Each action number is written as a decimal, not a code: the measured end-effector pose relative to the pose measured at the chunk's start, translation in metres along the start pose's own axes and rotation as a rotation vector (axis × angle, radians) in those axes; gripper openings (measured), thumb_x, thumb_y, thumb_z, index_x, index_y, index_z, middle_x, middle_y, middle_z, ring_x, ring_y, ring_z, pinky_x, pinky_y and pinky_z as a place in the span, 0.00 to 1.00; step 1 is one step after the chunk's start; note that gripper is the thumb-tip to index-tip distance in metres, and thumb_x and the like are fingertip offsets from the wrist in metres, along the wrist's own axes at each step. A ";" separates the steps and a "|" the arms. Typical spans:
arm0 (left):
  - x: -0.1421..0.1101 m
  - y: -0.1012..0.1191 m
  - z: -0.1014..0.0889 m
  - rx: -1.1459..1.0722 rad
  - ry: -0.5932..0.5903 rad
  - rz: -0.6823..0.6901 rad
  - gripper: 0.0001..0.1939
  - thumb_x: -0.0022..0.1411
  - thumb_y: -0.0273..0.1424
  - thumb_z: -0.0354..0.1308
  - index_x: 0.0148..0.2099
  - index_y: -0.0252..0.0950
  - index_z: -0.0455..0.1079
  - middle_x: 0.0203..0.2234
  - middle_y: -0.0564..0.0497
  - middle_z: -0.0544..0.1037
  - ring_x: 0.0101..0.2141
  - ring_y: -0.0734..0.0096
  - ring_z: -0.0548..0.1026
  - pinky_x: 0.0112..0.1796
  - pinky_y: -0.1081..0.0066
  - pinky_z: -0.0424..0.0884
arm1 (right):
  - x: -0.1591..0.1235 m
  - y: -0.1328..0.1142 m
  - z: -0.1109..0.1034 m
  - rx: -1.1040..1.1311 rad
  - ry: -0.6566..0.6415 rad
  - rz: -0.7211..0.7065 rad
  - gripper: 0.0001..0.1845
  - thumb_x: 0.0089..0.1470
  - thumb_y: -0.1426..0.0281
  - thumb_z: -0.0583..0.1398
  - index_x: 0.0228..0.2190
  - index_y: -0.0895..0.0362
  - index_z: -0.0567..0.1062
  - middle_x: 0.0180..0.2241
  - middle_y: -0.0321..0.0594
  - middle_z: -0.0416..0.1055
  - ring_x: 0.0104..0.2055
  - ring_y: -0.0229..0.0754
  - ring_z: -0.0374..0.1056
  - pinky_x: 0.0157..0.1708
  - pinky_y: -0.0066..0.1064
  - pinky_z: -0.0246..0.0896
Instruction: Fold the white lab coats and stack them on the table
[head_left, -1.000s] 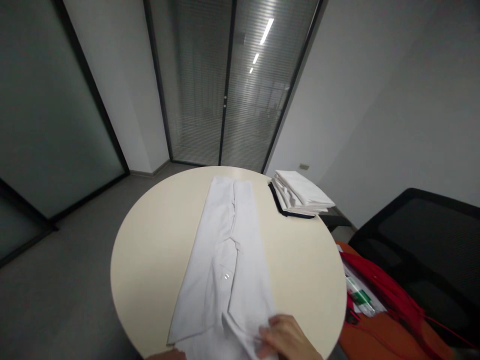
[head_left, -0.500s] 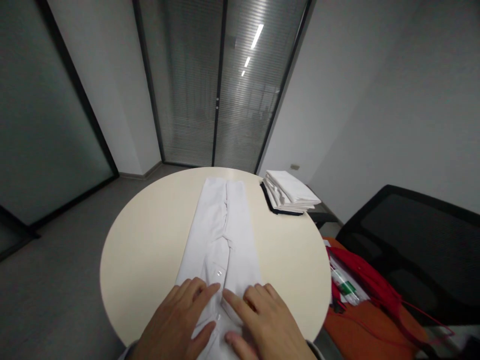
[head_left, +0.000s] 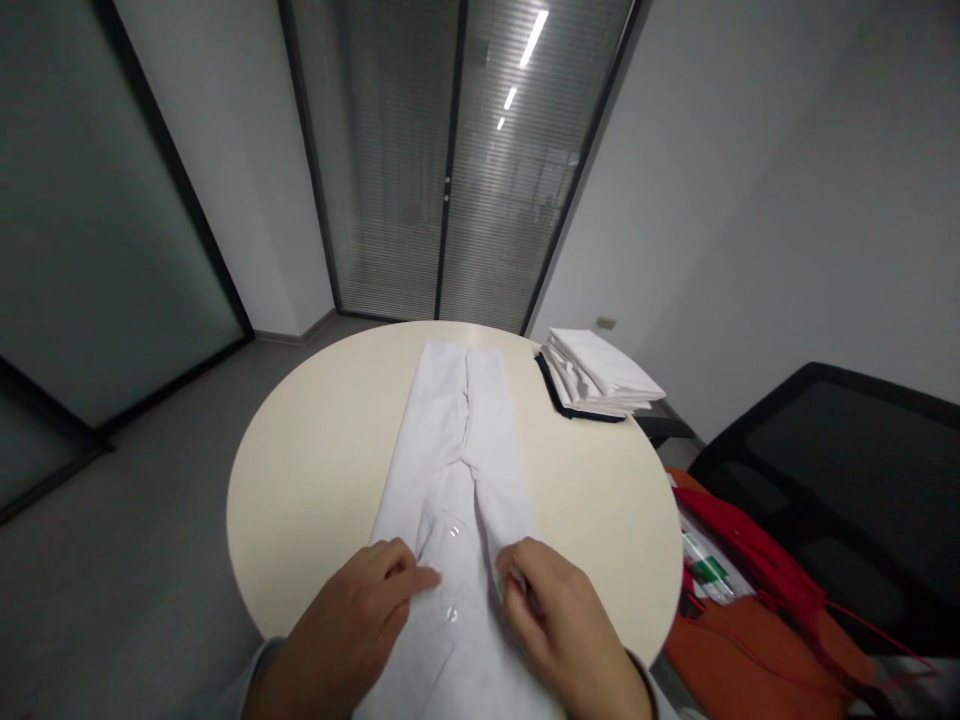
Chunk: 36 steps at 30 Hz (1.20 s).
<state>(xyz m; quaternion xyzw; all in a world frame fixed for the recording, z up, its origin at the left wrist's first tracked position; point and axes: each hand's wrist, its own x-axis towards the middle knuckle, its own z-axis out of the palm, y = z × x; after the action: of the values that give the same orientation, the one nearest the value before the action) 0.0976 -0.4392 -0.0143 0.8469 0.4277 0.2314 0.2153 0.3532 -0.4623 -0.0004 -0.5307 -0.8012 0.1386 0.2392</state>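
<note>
A white buttoned shirt [head_left: 457,440], folded into a long narrow strip, lies down the middle of a round cream table [head_left: 315,470]. My left hand [head_left: 352,625] rests on the near part of the shirt with its fingers curled and pinching the cloth by a button. My right hand [head_left: 559,620] sits just right of the button line, its fingers bent and gripping a fold of the same shirt. Both hands are close together at the near table edge.
A stack of folded white garments [head_left: 600,378] on a dark one sits at the table's far right edge. A black chair [head_left: 832,450] stands to the right, with red and orange cloth [head_left: 750,600] and papers on it. Glass doors with blinds are behind.
My hands came onto the shirt, lay flat on it half a second ago, and now their fingers have curled in and gathered the cloth near the buttons.
</note>
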 end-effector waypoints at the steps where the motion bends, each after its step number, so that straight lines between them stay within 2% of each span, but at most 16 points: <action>1: -0.001 -0.001 0.001 0.029 -0.003 0.017 0.24 0.63 0.17 0.46 0.46 0.42 0.80 0.38 0.49 0.78 0.40 0.68 0.78 0.44 0.70 0.78 | -0.003 0.003 -0.002 0.036 0.029 -0.008 0.10 0.64 0.76 0.53 0.39 0.52 0.72 0.34 0.37 0.72 0.36 0.41 0.71 0.36 0.31 0.65; 3: -0.005 -0.004 0.001 0.086 0.016 0.064 0.22 0.63 0.17 0.47 0.45 0.41 0.80 0.42 0.48 0.79 0.43 0.66 0.78 0.47 0.69 0.77 | -0.008 0.006 -0.006 0.053 0.068 -0.024 0.14 0.66 0.76 0.50 0.43 0.51 0.74 0.37 0.39 0.73 0.38 0.41 0.73 0.38 0.30 0.68; 5: -0.013 -0.011 -0.004 0.145 0.042 0.133 0.19 0.67 0.21 0.51 0.51 0.42 0.78 0.51 0.47 0.79 0.50 0.63 0.77 0.53 0.66 0.76 | -0.014 0.008 -0.008 0.014 0.102 -0.023 0.16 0.68 0.75 0.50 0.49 0.52 0.74 0.40 0.41 0.74 0.41 0.42 0.74 0.42 0.31 0.71; 7: -0.022 -0.018 -0.013 0.192 0.023 0.227 0.19 0.69 0.32 0.59 0.61 0.45 0.73 0.61 0.47 0.75 0.56 0.59 0.74 0.57 0.64 0.73 | -0.023 0.010 -0.009 -0.058 0.109 -0.041 0.18 0.69 0.72 0.52 0.56 0.53 0.71 0.45 0.44 0.75 0.45 0.44 0.75 0.46 0.32 0.73; 10: -0.032 -0.026 -0.028 0.202 -0.069 0.339 0.38 0.65 0.47 0.65 0.72 0.46 0.61 0.65 0.46 0.71 0.58 0.58 0.74 0.58 0.65 0.73 | -0.037 0.016 -0.006 -0.192 0.059 -0.151 0.28 0.65 0.66 0.59 0.64 0.56 0.66 0.54 0.49 0.74 0.51 0.49 0.74 0.51 0.36 0.74; 12: -0.037 -0.029 -0.033 0.176 -0.120 0.352 0.42 0.64 0.47 0.65 0.74 0.47 0.56 0.65 0.46 0.72 0.58 0.57 0.75 0.58 0.65 0.73 | -0.045 0.022 -0.003 -0.267 0.049 -0.241 0.34 0.62 0.64 0.63 0.66 0.58 0.64 0.56 0.51 0.73 0.53 0.52 0.73 0.51 0.38 0.74; 16: -0.040 -0.035 -0.030 0.123 -0.208 0.419 0.31 0.70 0.50 0.58 0.71 0.59 0.59 0.64 0.49 0.73 0.60 0.52 0.73 0.59 0.54 0.71 | -0.047 0.027 0.004 -0.347 0.073 -0.332 0.31 0.62 0.65 0.62 0.64 0.57 0.67 0.55 0.51 0.75 0.52 0.52 0.73 0.50 0.41 0.73; 19: -0.040 -0.039 -0.026 0.146 -0.199 0.501 0.26 0.71 0.54 0.53 0.67 0.59 0.64 0.63 0.50 0.74 0.59 0.53 0.74 0.60 0.50 0.69 | -0.043 0.026 0.007 -0.399 0.100 -0.431 0.25 0.65 0.69 0.59 0.62 0.48 0.71 0.54 0.46 0.76 0.51 0.50 0.73 0.49 0.42 0.72; 21: -0.042 -0.043 -0.023 0.195 -0.141 0.558 0.27 0.70 0.55 0.53 0.67 0.53 0.65 0.64 0.47 0.73 0.58 0.55 0.74 0.59 0.53 0.71 | -0.042 0.025 0.010 -0.414 0.122 -0.472 0.21 0.68 0.69 0.58 0.59 0.45 0.74 0.53 0.43 0.77 0.51 0.49 0.72 0.49 0.42 0.71; 23: -0.046 -0.047 -0.016 0.263 -0.046 0.582 0.29 0.71 0.55 0.52 0.67 0.48 0.66 0.66 0.44 0.70 0.58 0.56 0.73 0.57 0.57 0.73 | -0.043 0.025 0.014 -0.403 0.164 -0.448 0.15 0.69 0.66 0.57 0.53 0.46 0.77 0.52 0.41 0.77 0.51 0.48 0.72 0.51 0.43 0.70; 26: -0.057 -0.053 0.000 0.413 0.110 0.518 0.28 0.72 0.52 0.52 0.67 0.46 0.66 0.67 0.43 0.68 0.59 0.55 0.71 0.55 0.61 0.75 | -0.048 0.026 0.019 -0.398 0.185 -0.357 0.12 0.70 0.66 0.56 0.46 0.51 0.79 0.53 0.40 0.78 0.52 0.48 0.71 0.54 0.42 0.68; 28: -0.064 -0.054 0.009 0.511 0.162 0.476 0.25 0.74 0.47 0.53 0.67 0.44 0.67 0.65 0.45 0.71 0.60 0.56 0.70 0.56 0.63 0.73 | -0.051 0.026 0.017 -0.423 0.156 -0.343 0.12 0.69 0.63 0.58 0.46 0.54 0.79 0.56 0.42 0.76 0.53 0.48 0.71 0.55 0.40 0.68; 32: -0.070 -0.052 0.011 0.529 0.082 0.459 0.25 0.74 0.38 0.53 0.70 0.42 0.64 0.62 0.49 0.75 0.59 0.60 0.70 0.61 0.64 0.68 | -0.055 0.032 0.005 -0.482 0.084 -0.435 0.26 0.67 0.53 0.58 0.55 0.59 0.75 0.62 0.49 0.70 0.61 0.51 0.67 0.61 0.40 0.66; 34: -0.069 -0.053 0.007 0.505 0.043 0.464 0.29 0.73 0.38 0.54 0.72 0.42 0.60 0.63 0.50 0.74 0.58 0.59 0.71 0.61 0.62 0.69 | -0.057 0.037 0.001 -0.504 0.064 -0.489 0.26 0.69 0.55 0.56 0.57 0.60 0.74 0.63 0.49 0.69 0.65 0.51 0.64 0.65 0.40 0.62; 36: -0.068 -0.056 0.003 0.515 0.017 0.452 0.31 0.71 0.37 0.56 0.73 0.41 0.59 0.65 0.50 0.72 0.58 0.57 0.72 0.59 0.61 0.70 | -0.058 0.042 -0.001 -0.537 0.066 -0.537 0.21 0.70 0.62 0.54 0.57 0.59 0.74 0.63 0.48 0.69 0.68 0.49 0.61 0.68 0.40 0.57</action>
<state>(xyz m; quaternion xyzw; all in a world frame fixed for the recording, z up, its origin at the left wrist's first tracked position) 0.0291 -0.4655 -0.0624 0.9448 0.2755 0.1645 -0.0660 0.4050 -0.4991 -0.0336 -0.3499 -0.9114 -0.1610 0.1450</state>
